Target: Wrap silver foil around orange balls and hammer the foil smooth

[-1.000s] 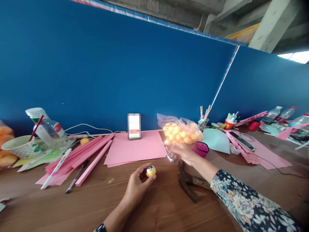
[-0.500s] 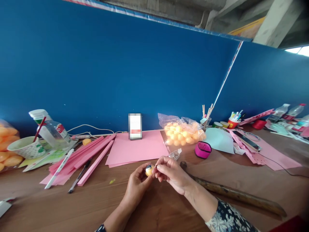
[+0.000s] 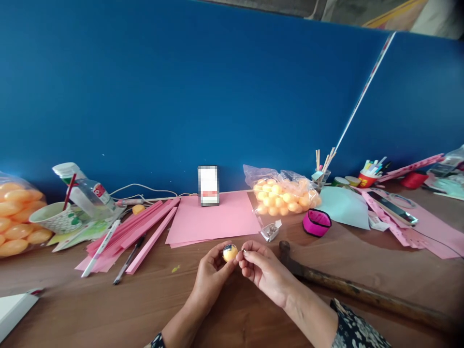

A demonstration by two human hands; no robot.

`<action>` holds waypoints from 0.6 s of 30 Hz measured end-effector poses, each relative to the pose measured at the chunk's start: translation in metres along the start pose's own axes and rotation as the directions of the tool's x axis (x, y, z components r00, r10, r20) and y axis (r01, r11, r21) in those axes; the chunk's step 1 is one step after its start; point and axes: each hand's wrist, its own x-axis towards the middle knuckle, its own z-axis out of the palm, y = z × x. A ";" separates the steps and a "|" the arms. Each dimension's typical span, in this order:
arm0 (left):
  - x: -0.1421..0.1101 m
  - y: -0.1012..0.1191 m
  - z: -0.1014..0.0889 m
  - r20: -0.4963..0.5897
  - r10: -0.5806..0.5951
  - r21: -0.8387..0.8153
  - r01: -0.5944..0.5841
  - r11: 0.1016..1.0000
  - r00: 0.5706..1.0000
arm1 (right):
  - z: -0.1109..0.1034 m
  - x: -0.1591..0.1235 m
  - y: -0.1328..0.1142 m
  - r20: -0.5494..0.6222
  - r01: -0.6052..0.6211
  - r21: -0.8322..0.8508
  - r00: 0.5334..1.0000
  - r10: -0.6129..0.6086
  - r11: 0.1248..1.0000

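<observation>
My left hand [image 3: 212,273] is closed on a small yellow-orange ball [image 3: 229,253] with a dark, shiny patch on its upper side. Just to the right of the ball, my right hand [image 3: 264,270] pinches a tiny glinting thing [image 3: 244,250] between thumb and forefinger; its kind is too small to tell. The fingertips of both hands nearly meet. Beyond them stands a small foil-like container [image 3: 270,232] with little metallic bits inside. A hammer [image 3: 348,287] with a wooden handle lies beside my right forearm, which partly hides it.
Pink paper sheets [image 3: 213,220] lie behind my hands, with a phone [image 3: 209,185] upright on them. A clear bag of orange balls [image 3: 284,197] and a magenta fabric ring [image 3: 316,223] are at right. Pink strips [image 3: 134,227], pens and a patterned bowl [image 3: 54,220] are at left.
My right hand has come back from the small container to beside the ball, with a tiny thing pinched in it. My left hand still holds the ball. The view has turned down.
</observation>
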 end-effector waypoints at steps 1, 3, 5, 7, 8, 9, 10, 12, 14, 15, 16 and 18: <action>0.000 0.000 0.000 -0.004 -0.005 -0.002 0.005 1.000 1.000 | 0.000 0.000 0.001 -0.001 -0.016 0.014 1.000 0.016 1.000; -0.001 0.001 0.001 -0.021 -0.017 -0.006 0.017 1.000 1.000 | -0.002 0.001 0.003 -0.013 -0.030 0.027 0.999 0.030 0.999; -0.001 0.003 0.002 -0.034 -0.025 -0.002 0.025 1.000 0.999 | -0.003 0.001 0.004 -0.021 -0.031 0.029 0.999 0.032 0.999; -0.002 0.005 0.003 -0.040 -0.030 0.010 0.031 0.999 0.999 | -0.004 0.002 0.005 -0.019 -0.025 0.037 0.999 0.025 0.999; -0.002 0.005 0.003 -0.041 -0.032 0.015 0.032 0.999 0.999 | -0.005 0.002 0.006 -0.019 -0.021 0.043 1.000 0.022 0.999; -0.002 0.006 0.004 -0.041 -0.032 0.019 0.033 0.999 0.999 | -0.005 0.003 0.006 -0.020 -0.018 0.048 1.000 0.019 0.999; -0.002 0.006 0.004 -0.039 -0.032 0.022 0.033 0.999 0.999 | -0.005 0.003 0.006 -0.023 -0.016 0.053 1.000 0.017 0.998; -0.001 0.005 0.003 -0.034 -0.028 0.023 0.028 0.999 0.999 | -0.005 0.004 0.006 -0.040 -0.016 0.068 0.999 0.019 0.998; -0.001 0.003 0.002 -0.031 -0.022 0.017 0.022 1.000 0.999 | -0.004 0.004 0.006 -0.066 -0.018 0.084 0.998 0.024 0.996; -0.001 0.003 0.002 -0.028 -0.021 0.014 0.021 1.000 0.999 | -0.004 0.004 0.006 -0.075 -0.017 0.086 0.997 0.023 0.996; -0.001 0.002 0.001 -0.025 -0.021 0.014 0.021 1.000 0.999 | -0.004 0.004 0.006 -0.081 -0.013 0.082 0.997 0.020 0.997; -0.001 0.001 0.000 -0.016 -0.022 0.021 0.022 1.000 1.000 | -0.005 0.004 0.005 -0.076 -0.004 0.062 0.997 0.009 0.998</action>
